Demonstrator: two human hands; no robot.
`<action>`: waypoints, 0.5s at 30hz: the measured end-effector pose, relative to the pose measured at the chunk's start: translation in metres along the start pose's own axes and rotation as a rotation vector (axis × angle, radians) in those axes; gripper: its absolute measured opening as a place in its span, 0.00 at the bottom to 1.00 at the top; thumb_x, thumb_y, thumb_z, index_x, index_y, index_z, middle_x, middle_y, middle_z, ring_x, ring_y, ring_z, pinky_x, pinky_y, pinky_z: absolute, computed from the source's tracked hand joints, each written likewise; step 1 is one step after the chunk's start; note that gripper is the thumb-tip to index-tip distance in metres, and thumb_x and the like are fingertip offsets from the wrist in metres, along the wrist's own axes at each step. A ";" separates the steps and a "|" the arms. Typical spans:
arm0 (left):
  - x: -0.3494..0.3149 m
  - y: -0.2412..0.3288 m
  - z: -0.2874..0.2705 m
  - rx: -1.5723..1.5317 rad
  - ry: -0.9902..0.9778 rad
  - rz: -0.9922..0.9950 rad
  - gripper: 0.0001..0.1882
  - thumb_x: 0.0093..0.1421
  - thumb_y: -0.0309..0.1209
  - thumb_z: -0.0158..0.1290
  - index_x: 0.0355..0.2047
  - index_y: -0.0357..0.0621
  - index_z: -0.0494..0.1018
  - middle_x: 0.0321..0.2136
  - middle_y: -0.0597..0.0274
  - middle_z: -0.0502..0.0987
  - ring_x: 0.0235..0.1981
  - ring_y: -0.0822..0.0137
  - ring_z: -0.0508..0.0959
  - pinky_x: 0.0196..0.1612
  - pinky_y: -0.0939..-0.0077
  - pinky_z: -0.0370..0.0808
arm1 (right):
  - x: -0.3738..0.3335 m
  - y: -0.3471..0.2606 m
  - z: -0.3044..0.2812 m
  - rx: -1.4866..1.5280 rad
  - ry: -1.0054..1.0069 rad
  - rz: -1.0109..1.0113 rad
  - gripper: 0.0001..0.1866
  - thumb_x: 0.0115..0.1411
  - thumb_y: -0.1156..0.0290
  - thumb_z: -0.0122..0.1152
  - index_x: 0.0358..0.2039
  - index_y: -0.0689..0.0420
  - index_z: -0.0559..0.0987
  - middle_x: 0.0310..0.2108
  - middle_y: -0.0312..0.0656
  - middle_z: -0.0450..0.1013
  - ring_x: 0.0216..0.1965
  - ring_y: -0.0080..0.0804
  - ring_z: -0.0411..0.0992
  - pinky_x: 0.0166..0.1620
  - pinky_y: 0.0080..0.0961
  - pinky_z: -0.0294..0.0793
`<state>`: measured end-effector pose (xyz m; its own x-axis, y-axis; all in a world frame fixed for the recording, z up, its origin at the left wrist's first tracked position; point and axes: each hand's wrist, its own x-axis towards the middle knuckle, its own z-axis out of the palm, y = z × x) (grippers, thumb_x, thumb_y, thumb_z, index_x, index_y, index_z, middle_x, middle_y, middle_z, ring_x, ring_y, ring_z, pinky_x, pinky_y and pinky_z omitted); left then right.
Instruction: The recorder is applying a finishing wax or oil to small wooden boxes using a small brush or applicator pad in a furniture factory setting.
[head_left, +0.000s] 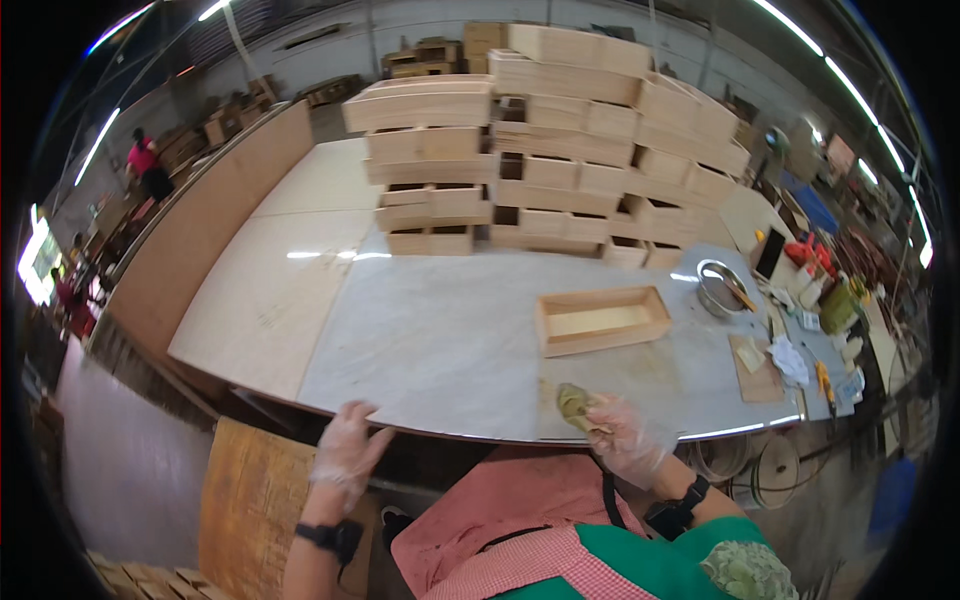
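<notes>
Rag [573,403]: in the head view it sticks out, crumpled and olive-green, from the right hand [628,438], above the near edge of the table [440,340] and left of its near right corner. The right hand's fingers are closed round the rag's bunched end, leaving a loose lump at the front; whether that lump touches the table cannot be told. The rag looks light, soft and limp, with nothing in it to break. Whether it is damp does not show. A bunched fold between thumb and fingers seems the surest hold, as the thin clear glove may slide on smooth stuff.

The left hand [350,450], gloved likewise, is empty, its fingers spread and slightly bent at the near edge; contact there is unclear.

Beyond the rag, toward the table's right side, sits a box [606,338] of pale wood, well in from the near edge. It looks stiff and fairly light, its thin walls best pinched at the rim, midway along the long sides or at both ends; the corners could suffer from a knock. Further right, by the right edge, stands a metal bowl [712,292], and stacked boxes [570,140] line the far edge.
</notes>
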<state>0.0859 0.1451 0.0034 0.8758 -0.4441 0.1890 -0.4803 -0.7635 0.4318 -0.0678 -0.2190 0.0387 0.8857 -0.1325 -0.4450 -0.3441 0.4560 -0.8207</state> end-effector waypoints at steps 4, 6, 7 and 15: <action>0.098 0.107 0.071 0.017 -0.163 0.335 0.27 0.55 0.32 0.57 0.55 0.49 0.63 0.58 0.55 0.63 0.47 0.52 0.75 0.49 0.61 0.74 | -0.029 -0.003 -0.092 0.188 0.280 -0.192 0.14 0.59 0.71 0.55 0.46 0.58 0.73 0.30 0.31 0.69 0.23 0.14 0.61 0.23 0.10 0.60; 0.135 0.141 0.102 0.037 -0.178 0.455 0.28 0.55 0.31 0.57 0.56 0.49 0.62 0.59 0.55 0.62 0.48 0.51 0.75 0.50 0.60 0.73 | -0.032 -0.005 -0.128 0.273 0.348 -0.212 0.15 0.59 0.71 0.55 0.47 0.58 0.73 0.31 0.31 0.70 0.24 0.15 0.63 0.25 0.10 0.62; 0.151 0.152 0.116 0.118 -0.172 0.503 0.28 0.54 0.30 0.57 0.55 0.49 0.63 0.60 0.55 0.61 0.48 0.51 0.74 0.50 0.60 0.74 | -0.035 -0.004 -0.144 0.332 0.410 -0.241 0.15 0.59 0.72 0.55 0.48 0.59 0.73 0.33 0.32 0.70 0.26 0.15 0.64 0.27 0.10 0.64; 0.189 0.180 0.159 0.176 -0.481 0.516 0.24 0.52 0.29 0.57 0.51 0.44 0.69 0.53 0.53 0.69 0.47 0.51 0.74 0.49 0.64 0.74 | -0.027 -0.022 -0.213 0.379 0.462 -0.350 0.13 0.60 0.69 0.57 0.45 0.56 0.73 0.32 0.32 0.70 0.23 0.14 0.63 0.22 0.08 0.63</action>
<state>0.1575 -0.1509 -0.0236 0.4375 -0.8941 -0.0959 -0.8625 -0.4474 0.2364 -0.1503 -0.4130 -0.0079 0.6722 -0.6511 -0.3525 0.1454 0.5829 -0.7994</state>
